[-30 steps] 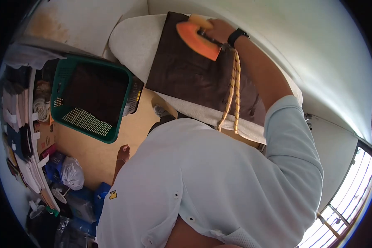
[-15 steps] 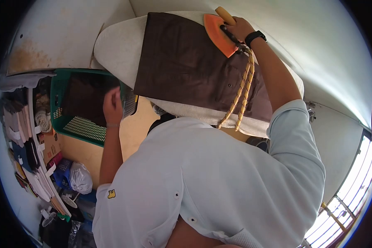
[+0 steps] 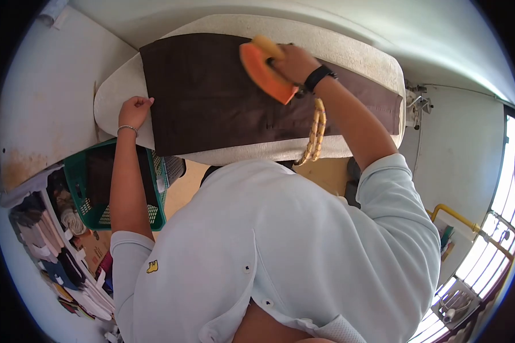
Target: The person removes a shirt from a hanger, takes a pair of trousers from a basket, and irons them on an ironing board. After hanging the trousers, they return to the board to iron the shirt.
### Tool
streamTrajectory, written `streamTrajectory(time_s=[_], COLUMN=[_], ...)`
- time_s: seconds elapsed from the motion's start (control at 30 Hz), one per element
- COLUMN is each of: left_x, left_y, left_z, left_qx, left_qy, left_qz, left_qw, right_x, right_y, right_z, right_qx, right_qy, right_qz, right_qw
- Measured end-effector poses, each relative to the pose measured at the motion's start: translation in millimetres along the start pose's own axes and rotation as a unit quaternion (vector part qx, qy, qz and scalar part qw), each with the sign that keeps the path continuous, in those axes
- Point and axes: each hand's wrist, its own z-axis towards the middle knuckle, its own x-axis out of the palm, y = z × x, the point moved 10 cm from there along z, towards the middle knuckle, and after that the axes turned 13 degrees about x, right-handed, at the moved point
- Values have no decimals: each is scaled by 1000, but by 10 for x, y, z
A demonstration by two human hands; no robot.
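Note:
A dark brown cloth (image 3: 206, 97) lies spread over a pale padded ironing board (image 3: 360, 54). On the cloth's upper middle is an orange iron (image 3: 266, 74), slightly blurred. My right hand (image 3: 296, 62) is wrapped round its handle, with a black band at the wrist. A yellow patterned cord (image 3: 316, 134) hangs from the iron over the board's near edge. My left hand (image 3: 134, 111) is at the board's left end, its fingers closed beside the cloth's left edge; whether they pinch the cloth is too small to tell.
Below the board's left end stands a green basket (image 3: 160, 214) with dark cloth inside. Shelves of folded fabric (image 3: 51, 251) are at the lower left. A metal fixture (image 3: 420, 106) sits by the board's right end. A yellow pipe (image 3: 452, 211) runs near the barred window.
My left hand has moved up from over the basket to the cloth's left edge. The iron, in my right hand, has shifted left and down in view. The cloth lies differently, and the view has turned.

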Motion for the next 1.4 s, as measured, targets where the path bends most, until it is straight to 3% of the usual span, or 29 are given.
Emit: streamTrajectory(time_s=[0.17, 0.2, 0.27, 0.3, 0.37, 0.4, 0.43, 0.47, 0.53, 0.57, 0.67, 0.8, 0.87, 0.93, 1.0, 1.1, 1.17, 1.2, 1.27, 1.3, 1.33, 1.4], left_x=[18, 12, 11, 15, 77, -82, -182, -49, 291, 418, 772, 766, 738, 723, 689, 687, 614, 562, 611, 655, 712, 809], left_y=[53, 45, 24, 25, 3, -270, -569, -744, -1372, -1376, -1300, -1109, -1089, -1096, -1061, -1043, -1084, -1074, -1132, -1089, -1097, -758], left_z=[38, 41, 51, 49, 3, -139, -332, -465, -731, -769, -824, -771, -759, -765, -754, -763, -893, -966, -1093, -1135, -1131, -1084], left_qx=[-1, 9, 23, 11, 2, 41, 82, 87, 258, 266, 256, 210, 204, 208, 207, 213, 162, 115, 69, 23, 31, -64], left_qy=[-9, -18, -25, -12, 3, -93, -187, -182, -156, -154, -120, -105, -113, -119, -132, -120, -155, -181, -186, -184, -182, -154], left_qz=[38, 25, 14, 16, 16, 84, 149, 146, 264, 259, 250, 302, 290, 285, 281, 273, 272, 267, 263, 254, 260, 245], left_qw=[999, 999, 999, 1000, 1000, 991, 968, 969, 916, 916, 926, 924, 928, 928, 928, 930, 936, 939, 944, 949, 948, 955], right_x=[-504, -549, -610, -631, -799, -765, -693, -616, -327, -182, 405, 512, 239, -47, -268, -484, -576, -631, -864, -916, -922, -880], right_y=[-1693, -1881, -2153, -2101, -1755, -1685, -1469, -1253, -1017, -848, -507, -684, -1104, -1677, -2394, -3202, -3557, -3576, -3259, -3031, -2844, -2423], right_z=[315, 196, 117, 48, -82, -233, -420, -613, -906, -1078, -1347, -1476, -1405, -1308, -1261, -1105, -1204, -1197, -1170, -1200, -1146, -1027], right_qx=[176, 236, 274, 274, 174, 179, 116, 54, 31, 16, -78, 16, 61, 110, 176, 209, 325, 318, 177, 138, 111, 55], right_qy=[-93, -71, -65, -68, -157, -158, -145, -133, -51, -28, 1, 30, -67, -107, -124, -133, -106, -108, -192, -178, -144, -69], right_qz=[56, 132, 162, 164, -20, -21, -8, 5, 18, 27, -56, 39, 72, 34, 175, 183, 201, 206, 51, 67, 63, 87], right_qw=[978, 960, 946, 945, 972, 971, 983, 990, 998, 999, 995, 999, 993, 988, 961, 951, 918, 919, 964, 972, 981, 992])
